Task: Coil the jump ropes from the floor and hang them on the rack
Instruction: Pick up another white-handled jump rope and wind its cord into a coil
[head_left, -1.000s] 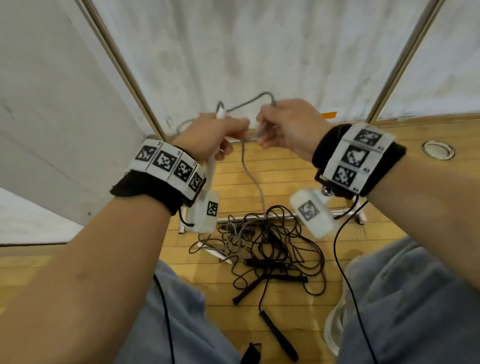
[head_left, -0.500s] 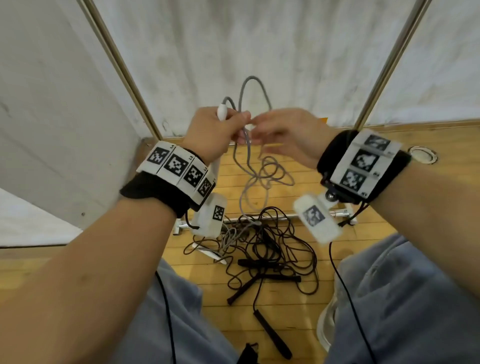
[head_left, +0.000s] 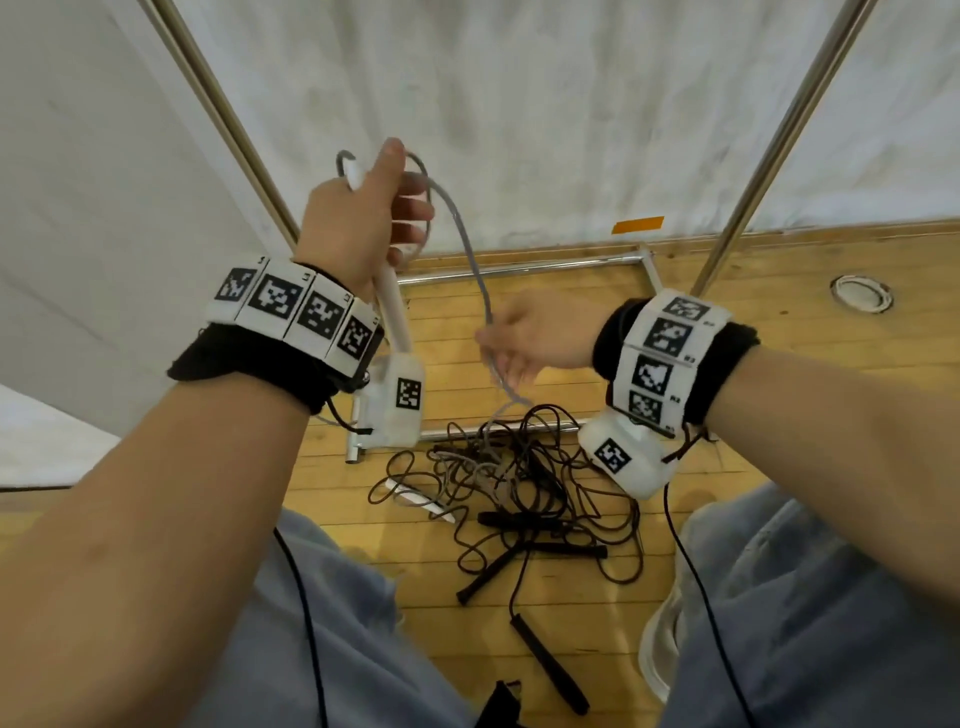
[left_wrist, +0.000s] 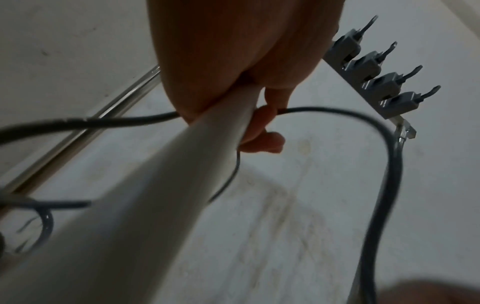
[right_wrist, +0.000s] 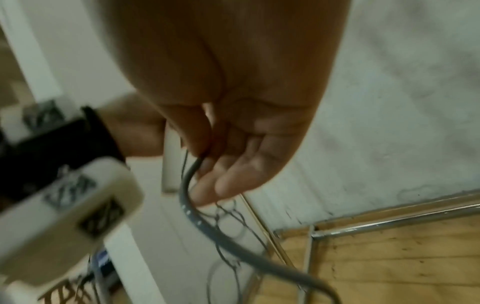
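My left hand (head_left: 400, 218) is raised in front of the wall and grips the white handle (head_left: 392, 306) of a grey jump rope, with loops of its grey cord (head_left: 470, 249) gathered in the same fist. In the left wrist view the handle (left_wrist: 182, 185) runs out under the curled fingers (left_wrist: 262, 139). My right hand (head_left: 501, 353) is lower and to the right, pinching the grey cord (right_wrist: 189, 205) between thumb and fingers. From there the cord drops to a tangle of black jump ropes (head_left: 519, 499) on the wooden floor. The other white handle (head_left: 421, 499) lies in that pile.
A row of grey hooks (left_wrist: 376, 76) shows on the rack's bar above my left hand. The rack's chrome base frame (head_left: 519, 267) and two slanting poles (head_left: 753, 182) stand against the white wall. My knees and a shoe (head_left: 660, 639) flank the rope pile.
My right hand left the left hand and slid down along the grey cord, stretching a new length. The left hand rose slightly, keeping the handle and loops.
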